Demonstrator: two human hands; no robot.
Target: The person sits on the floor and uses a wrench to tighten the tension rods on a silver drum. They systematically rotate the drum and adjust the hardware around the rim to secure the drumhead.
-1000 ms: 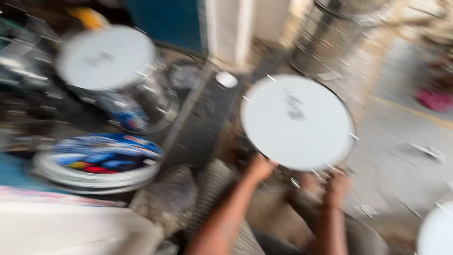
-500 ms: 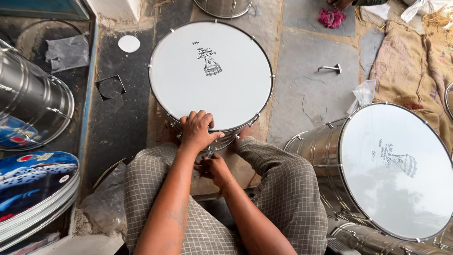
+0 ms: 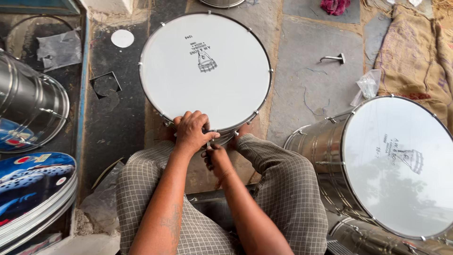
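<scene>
A round drum with a white head (image 3: 205, 71) and a metal rim stands upright on the floor between my knees. My left hand (image 3: 191, 131) rests on its near rim, fingers curled over a small metal fitting there. Just below the rim my right hand (image 3: 214, 156) is closed on a small metal tool or rod at the drum's side. What exactly the fingers pinch is hidden by the hands. My checked trouser legs flank both arms.
A second steel drum with a white head (image 3: 401, 165) lies tilted at the right. A steel shell (image 3: 28, 108) and a stack of printed blue drum heads (image 3: 33, 189) sit at the left. A metal hook (image 3: 334, 58), plastic bag (image 3: 367, 85) and sackcloth (image 3: 415, 52) lie beyond.
One second ago the view was blurred and swinging, with the drum held up. Now the drum stands between my knees and both hands work at its near rim, barely shifted since half a second ago.
</scene>
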